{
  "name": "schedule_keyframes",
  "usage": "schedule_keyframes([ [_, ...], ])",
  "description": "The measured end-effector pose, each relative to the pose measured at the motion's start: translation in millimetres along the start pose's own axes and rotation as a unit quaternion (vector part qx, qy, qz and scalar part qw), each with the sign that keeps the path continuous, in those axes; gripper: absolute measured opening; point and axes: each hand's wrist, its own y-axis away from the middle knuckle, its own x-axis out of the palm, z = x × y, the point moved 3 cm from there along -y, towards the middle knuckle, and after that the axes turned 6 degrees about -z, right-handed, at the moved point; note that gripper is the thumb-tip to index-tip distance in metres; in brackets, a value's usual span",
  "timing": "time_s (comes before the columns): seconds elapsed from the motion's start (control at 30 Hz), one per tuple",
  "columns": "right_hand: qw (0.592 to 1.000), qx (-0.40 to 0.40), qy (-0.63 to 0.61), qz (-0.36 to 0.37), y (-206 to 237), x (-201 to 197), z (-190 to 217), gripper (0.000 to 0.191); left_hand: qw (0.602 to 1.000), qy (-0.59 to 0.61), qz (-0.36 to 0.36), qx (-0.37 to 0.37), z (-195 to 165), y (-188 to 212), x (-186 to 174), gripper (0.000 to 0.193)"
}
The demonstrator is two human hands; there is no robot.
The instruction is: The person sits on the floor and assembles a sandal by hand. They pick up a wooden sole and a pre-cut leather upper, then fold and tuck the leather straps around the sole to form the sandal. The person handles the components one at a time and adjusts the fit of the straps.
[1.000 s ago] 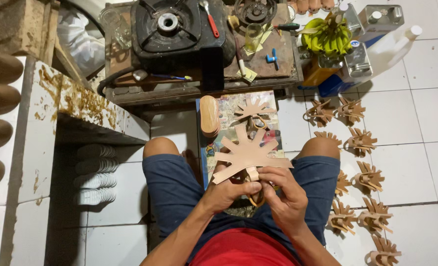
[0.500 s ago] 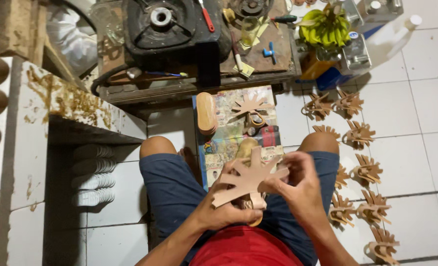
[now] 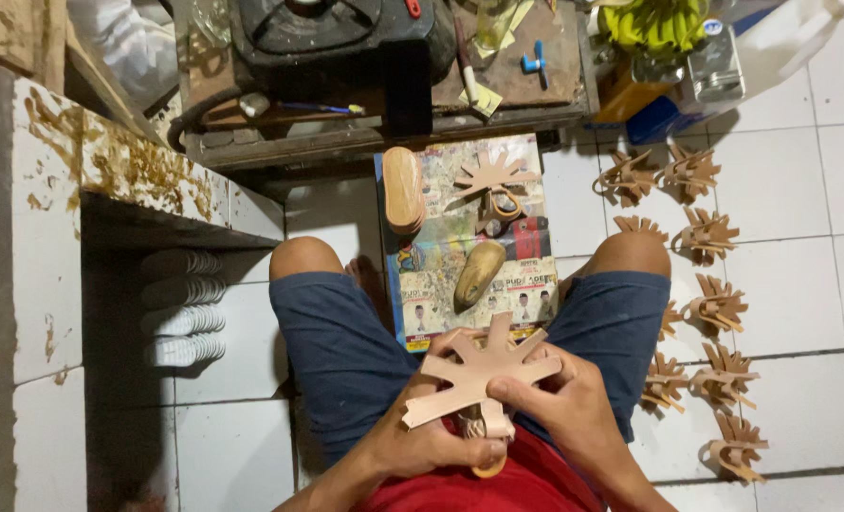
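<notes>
Fingers of the left hand (image 3: 422, 441) curl shut under the tan leather cut-out with splayed straps (image 3: 484, 370), thumb pressed on its lower strap. The right hand (image 3: 564, 408) pinches the same piece from the right, fingertips closed on its edge. The cut-out sits tilted over the lap, above the blue shorts (image 3: 346, 341), with a small looped strip (image 3: 488, 427) hanging below it. Beyond lie a printed paper sheet (image 3: 469, 256) bearing a wooden shoe last (image 3: 479, 273), and finished strap pieces (image 3: 716, 308) on white tiles. Judged from the 2-handed pinch, a loosened thumb could let the loop slip free.
</notes>
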Motion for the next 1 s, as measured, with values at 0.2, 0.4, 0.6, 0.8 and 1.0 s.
schedule_keyframes([
  [0.2,0.999,0.007,-0.048,0.017,27,6,-10,0.07,0.991,0.079,0.005,-0.107,-8,29,9,0.082],
  [0.4,0.99,-0.042,-0.057,0.124,36,15,-9,0.025,0.995,0.058,0.003,-0.083,-8,40,13,0.079],
  [0.6,0.988,0.016,-0.069,0.137,37,20,-22,0.026,0.992,-0.072,0.063,0.082,-18,52,-9,0.076],
  [0.8,0.985,0.037,-0.077,0.147,36,22,-27,0.028,0.925,0.265,0.039,-0.269,-9,57,-14,0.079],
  [1.0,0.98,0.089,-0.068,0.163,31,18,-29,0.04,0.953,0.196,-0.004,-0.23,3,49,-6,0.059],
])
